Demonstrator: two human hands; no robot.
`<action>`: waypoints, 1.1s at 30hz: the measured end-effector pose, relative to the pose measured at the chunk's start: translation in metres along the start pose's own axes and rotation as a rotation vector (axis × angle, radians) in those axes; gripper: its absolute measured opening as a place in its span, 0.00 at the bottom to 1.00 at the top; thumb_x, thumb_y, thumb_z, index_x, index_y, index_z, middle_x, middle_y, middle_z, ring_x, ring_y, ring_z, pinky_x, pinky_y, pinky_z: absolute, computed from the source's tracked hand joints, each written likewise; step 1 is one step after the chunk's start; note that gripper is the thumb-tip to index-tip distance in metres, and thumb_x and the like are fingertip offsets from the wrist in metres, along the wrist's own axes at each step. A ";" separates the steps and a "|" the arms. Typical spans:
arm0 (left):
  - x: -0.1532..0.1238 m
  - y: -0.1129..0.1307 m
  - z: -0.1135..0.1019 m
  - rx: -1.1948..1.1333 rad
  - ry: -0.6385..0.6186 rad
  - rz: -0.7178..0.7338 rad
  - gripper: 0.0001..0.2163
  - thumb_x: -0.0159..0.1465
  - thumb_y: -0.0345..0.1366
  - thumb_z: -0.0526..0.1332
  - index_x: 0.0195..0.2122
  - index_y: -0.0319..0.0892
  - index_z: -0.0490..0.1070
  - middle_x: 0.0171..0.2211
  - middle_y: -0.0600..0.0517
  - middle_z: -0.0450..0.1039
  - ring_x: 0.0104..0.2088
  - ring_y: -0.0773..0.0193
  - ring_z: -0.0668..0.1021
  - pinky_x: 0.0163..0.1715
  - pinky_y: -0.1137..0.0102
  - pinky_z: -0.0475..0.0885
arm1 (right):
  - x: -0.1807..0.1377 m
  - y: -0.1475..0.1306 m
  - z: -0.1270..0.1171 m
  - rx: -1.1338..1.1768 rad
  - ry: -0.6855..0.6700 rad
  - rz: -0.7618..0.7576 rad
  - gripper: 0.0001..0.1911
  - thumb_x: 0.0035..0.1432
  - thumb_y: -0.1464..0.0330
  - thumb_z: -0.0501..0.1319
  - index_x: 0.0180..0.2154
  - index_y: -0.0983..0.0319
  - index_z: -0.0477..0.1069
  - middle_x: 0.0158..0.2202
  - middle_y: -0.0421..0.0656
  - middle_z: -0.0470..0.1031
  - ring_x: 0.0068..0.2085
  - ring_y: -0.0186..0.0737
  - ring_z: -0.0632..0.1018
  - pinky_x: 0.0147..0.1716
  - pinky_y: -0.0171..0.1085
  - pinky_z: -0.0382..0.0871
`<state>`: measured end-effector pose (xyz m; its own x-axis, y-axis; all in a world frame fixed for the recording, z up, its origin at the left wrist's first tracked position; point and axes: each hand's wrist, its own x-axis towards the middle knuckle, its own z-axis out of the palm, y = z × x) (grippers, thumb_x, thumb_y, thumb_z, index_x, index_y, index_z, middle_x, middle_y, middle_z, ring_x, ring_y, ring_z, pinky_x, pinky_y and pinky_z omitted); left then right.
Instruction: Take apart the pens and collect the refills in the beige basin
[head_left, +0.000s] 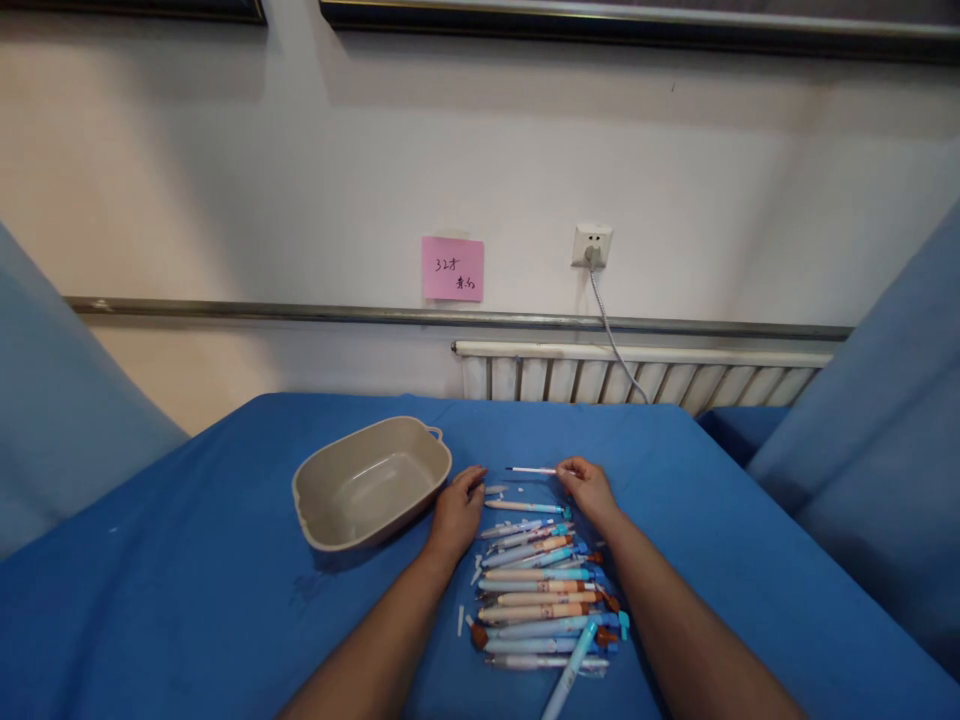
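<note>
My right hand pinches the right end of a thin pen refill, whose dark tip points left, above the far part of the blue cloth. My left hand rests low over the cloth with its fingers apart, beside a small grey pen piece; I cannot tell whether the thumb touches it. Just nearer, a cream and light-blue pen lies crosswise. Between my forearms stretches a column of several pastel pens with blue and brown ends. A light-blue pen lies slanted across the nearest ones.
A beige basin stands left of my left hand. Small white pieces are scattered beside the pens. Behind the blue-covered table are a radiator, a metal rail and a socket with a plugged-in cable. Blue curtains hang on both sides.
</note>
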<state>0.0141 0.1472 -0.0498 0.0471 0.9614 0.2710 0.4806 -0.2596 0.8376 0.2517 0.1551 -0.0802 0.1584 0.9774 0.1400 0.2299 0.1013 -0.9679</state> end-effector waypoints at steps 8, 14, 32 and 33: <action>-0.006 0.014 -0.002 0.086 -0.137 0.122 0.10 0.58 0.38 0.59 0.37 0.46 0.77 0.36 0.50 0.78 0.41 0.57 0.76 0.46 0.63 0.67 | -0.015 -0.012 0.023 0.026 -0.197 -0.047 0.15 0.48 0.57 0.60 0.29 0.63 0.73 0.18 0.36 0.65 0.22 0.32 0.64 0.23 0.31 0.58; -0.002 0.007 -0.006 0.132 -0.095 0.077 0.12 0.61 0.40 0.53 0.34 0.42 0.75 0.32 0.49 0.77 0.35 0.58 0.76 0.39 0.66 0.68 | -0.004 -0.004 0.011 0.015 -0.099 -0.038 0.19 0.49 0.54 0.57 0.30 0.64 0.71 0.19 0.38 0.67 0.22 0.34 0.67 0.24 0.32 0.61; -0.003 0.005 -0.002 0.343 -0.086 0.131 0.13 0.56 0.25 0.56 0.39 0.42 0.75 0.40 0.47 0.76 0.44 0.55 0.73 0.48 0.61 0.65 | -0.005 -0.001 0.006 -0.445 -0.103 -0.137 0.15 0.49 0.77 0.58 0.40 0.61 0.73 0.41 0.45 0.75 0.42 0.41 0.74 0.45 0.38 0.65; -0.004 0.005 -0.003 0.356 -0.079 0.131 0.12 0.56 0.25 0.56 0.38 0.42 0.75 0.39 0.47 0.75 0.44 0.55 0.73 0.48 0.61 0.65 | -0.006 -0.005 0.005 -0.478 -0.095 -0.142 0.15 0.49 0.77 0.58 0.40 0.61 0.73 0.42 0.46 0.75 0.43 0.42 0.74 0.46 0.38 0.65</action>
<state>0.0141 0.1422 -0.0451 0.1891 0.9297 0.3160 0.7392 -0.3466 0.5775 0.2451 0.1500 -0.0772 0.0106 0.9750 0.2220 0.6601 0.1599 -0.7339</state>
